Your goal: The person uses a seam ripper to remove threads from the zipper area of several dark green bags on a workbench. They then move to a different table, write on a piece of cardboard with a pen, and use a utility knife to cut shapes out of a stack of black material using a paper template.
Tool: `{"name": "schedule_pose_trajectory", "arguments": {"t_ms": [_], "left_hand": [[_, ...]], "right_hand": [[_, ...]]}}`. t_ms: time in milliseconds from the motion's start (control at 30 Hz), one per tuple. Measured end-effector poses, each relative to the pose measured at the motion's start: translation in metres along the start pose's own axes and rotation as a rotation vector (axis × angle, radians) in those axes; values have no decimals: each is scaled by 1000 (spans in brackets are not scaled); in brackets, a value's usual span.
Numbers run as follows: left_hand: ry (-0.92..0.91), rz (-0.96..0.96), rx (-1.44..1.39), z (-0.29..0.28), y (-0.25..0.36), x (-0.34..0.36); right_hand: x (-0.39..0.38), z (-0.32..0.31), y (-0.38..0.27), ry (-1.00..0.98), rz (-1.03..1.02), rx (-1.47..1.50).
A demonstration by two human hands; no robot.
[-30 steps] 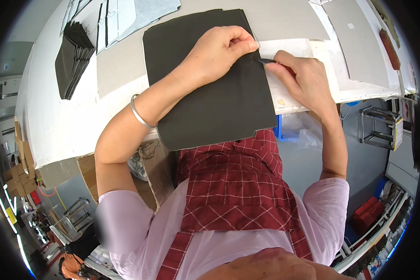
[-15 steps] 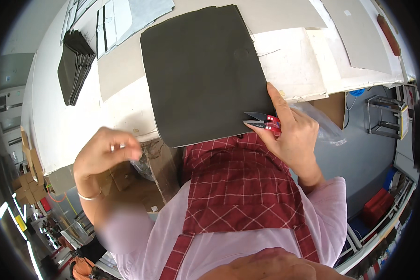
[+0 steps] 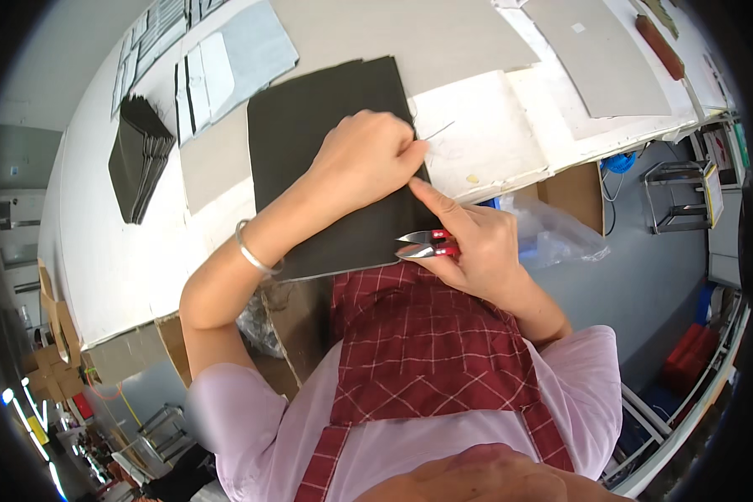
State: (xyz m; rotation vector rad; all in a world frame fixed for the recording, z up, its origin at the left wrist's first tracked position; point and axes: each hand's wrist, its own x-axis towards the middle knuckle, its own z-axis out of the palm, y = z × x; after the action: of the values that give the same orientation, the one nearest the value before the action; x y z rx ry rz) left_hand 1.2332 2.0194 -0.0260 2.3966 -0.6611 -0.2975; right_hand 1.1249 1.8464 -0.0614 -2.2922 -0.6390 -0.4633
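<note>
A large black rectangular panel (image 3: 326, 226), apparently fabric, lies at the table's near edge. My left hand (image 3: 368, 155) reaches across it to its right edge, fingers curled closed; whatever is between the fingertips is hidden. My right hand (image 3: 477, 247) grips a pair of red-handled thread snips (image 3: 431, 249), their pointed blades apart over the panel's lower right corner. The right index finger stretches up to the panel's right edge, just below the left hand.
A fanned stack of black folded pieces (image 3: 140, 159) lies on the left of the white table (image 3: 84, 259). Behind it are pale grey-blue pieces (image 3: 251, 58). Grey boards (image 3: 598, 58) and a reddish-brown handled tool (image 3: 659, 46) lie at the right. Clear plastic (image 3: 560, 234) hangs beside the table.
My left hand has swung from the left, off the panel, across to its right edge and closed. The right hand with the snips appears further left. The table contents sit slightly lower in view.
</note>
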Motion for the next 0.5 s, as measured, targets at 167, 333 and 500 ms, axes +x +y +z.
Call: {"name": "schedule_pose_trajectory", "arguments": {"t_ms": [167, 333, 500], "left_hand": [[-39, -168, -601, -10, -32, -18], [0, -182, -846, -6, -36, -24], [338, -66, -1055, 1, -44, -33]], "right_hand": [[31, -5, 13, -3, 247, 259], [55, -2, 11, -168, 357, 404], [58, -8, 20, -181, 403, 358]]}}
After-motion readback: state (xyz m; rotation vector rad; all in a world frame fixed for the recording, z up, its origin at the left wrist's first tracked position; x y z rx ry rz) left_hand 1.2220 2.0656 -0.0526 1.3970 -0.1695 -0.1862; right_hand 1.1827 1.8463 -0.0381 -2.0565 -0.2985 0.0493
